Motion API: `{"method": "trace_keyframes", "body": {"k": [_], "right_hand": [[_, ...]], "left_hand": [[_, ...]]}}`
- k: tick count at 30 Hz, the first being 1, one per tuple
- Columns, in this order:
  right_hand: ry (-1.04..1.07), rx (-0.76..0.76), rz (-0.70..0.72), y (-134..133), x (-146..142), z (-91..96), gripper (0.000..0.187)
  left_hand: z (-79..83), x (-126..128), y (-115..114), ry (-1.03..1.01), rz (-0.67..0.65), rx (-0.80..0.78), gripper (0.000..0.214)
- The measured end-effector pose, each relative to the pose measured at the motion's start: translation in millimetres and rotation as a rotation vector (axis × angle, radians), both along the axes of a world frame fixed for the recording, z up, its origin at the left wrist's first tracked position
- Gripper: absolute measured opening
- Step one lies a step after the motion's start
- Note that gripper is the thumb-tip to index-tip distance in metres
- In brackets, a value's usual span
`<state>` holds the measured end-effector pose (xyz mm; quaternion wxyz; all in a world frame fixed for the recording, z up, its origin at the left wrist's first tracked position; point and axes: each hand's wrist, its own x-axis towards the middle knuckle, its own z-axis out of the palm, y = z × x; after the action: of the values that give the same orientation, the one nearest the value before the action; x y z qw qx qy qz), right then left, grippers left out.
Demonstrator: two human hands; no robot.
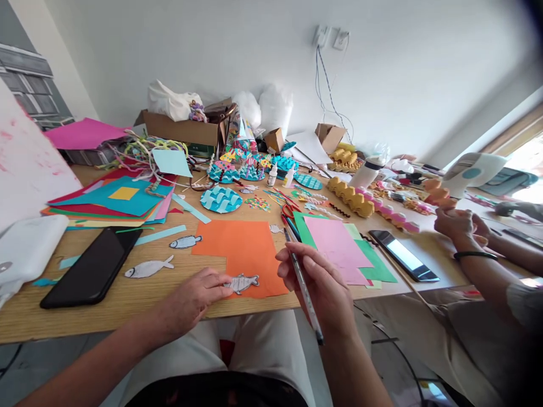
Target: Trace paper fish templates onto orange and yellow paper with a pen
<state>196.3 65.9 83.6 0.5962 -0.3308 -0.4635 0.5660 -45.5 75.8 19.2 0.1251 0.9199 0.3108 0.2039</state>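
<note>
My left hand (202, 299) rests at the table's front edge, fingers stretched out, its fingertips pressing on a cut-out paper fish (244, 284) with drawn stripes. That fish lies on a sheet of orange paper (237, 243), which has a corner cut away at its lower left. Held in my right hand (324, 282) is a clear-barrelled pen (305, 297), tilted above the right edge of the orange sheet. Left of the sheet lie a plain white paper fish (149, 268) and a bluish paper fish (185, 242). A smaller paper fish (277, 228) is beyond my right hand.
A black phone (93, 265) and a white power bank (31, 246) lie at left, near stacked coloured paper (106, 195). Pink paper (335, 243), red scissors (290, 211) and a lit phone (405, 255) are rightward. Another person's hands (460, 226) work at far right.
</note>
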Motion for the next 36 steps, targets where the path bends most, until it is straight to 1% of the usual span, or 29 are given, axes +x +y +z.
{"method": "trace_keyframes", "body": {"k": [3, 6, 9, 11, 12, 14, 15, 17, 18, 20, 23, 27, 30, 36], "right_hand": [[0.119, -0.021, -0.005, 6, 4, -4.1, 0.02], [0.175, 0.012, -0.058, 9, 11, -6.9, 0.024], [0.171, 0.058, -0.132, 12, 15, -9.0, 0.014], [0.051, 0.078, -0.162, 13, 14, -13.4, 0.008], [-0.055, 0.089, -0.167, 13, 12, -17.1, 0.007], [-0.343, 0.14, -0.159, 13, 5, -27.0, 0.007], [-0.51, 0.186, -0.161, 13, 1, -32.7, 0.008], [-0.815, 0.327, -0.167, 12, -8, -43.9, 0.012], [-0.923, 0.391, -0.148, 12, -11, -48.9, 0.015], [-1.061, 0.464, -0.106, 12, -17, -56.8, 0.02], [-1.151, 0.474, -0.073, 13, -19, -63.3, 0.024], [-1.176, 0.457, -0.032, 13, -18, -66.1, 0.022], [-1.184, 0.467, 0.004, 13, -16, -65.9, 0.02], [-1.18, 0.478, 0.065, 15, -13, -61.4, 0.018]], "left_hand": [[-3.3, -2, 0, -0.004, 0.006, 0.003, 0.062], [-5.5, -3, 0, -0.008, 0.004, 0.003, 0.065], [-6.1, -2, 1, -0.018, 0.003, 0.018, 0.062], [-6.1, -1, 1, -0.029, -0.001, 0.049, 0.058], [-6.1, 0, 2, -0.037, -0.003, 0.07, 0.056], [-5.8, 1, 2, -0.047, -0.004, 0.111, 0.05], [-5.5, 2, 2, -0.049, -0.001, 0.128, 0.047], [-4.4, 3, 1, -0.033, 0.011, 0.141, 0.041], [-3.7, 3, 0, -0.02, 0.018, 0.139, 0.039], [-2.4, 4, -2, 0.007, 0.029, 0.116, 0.035], [-2.1, 5, -3, 0.025, 0.038, 0.073, 0.034], [-5.0, 3, -1, 0.031, 0.037, 0.039, 0.038], [-5.8, 3, 0, 0.01, 0.036, 0.046, 0.038], [-1.0, 4, 0, -0.01, 0.018, 0.036, 0.041]]}}
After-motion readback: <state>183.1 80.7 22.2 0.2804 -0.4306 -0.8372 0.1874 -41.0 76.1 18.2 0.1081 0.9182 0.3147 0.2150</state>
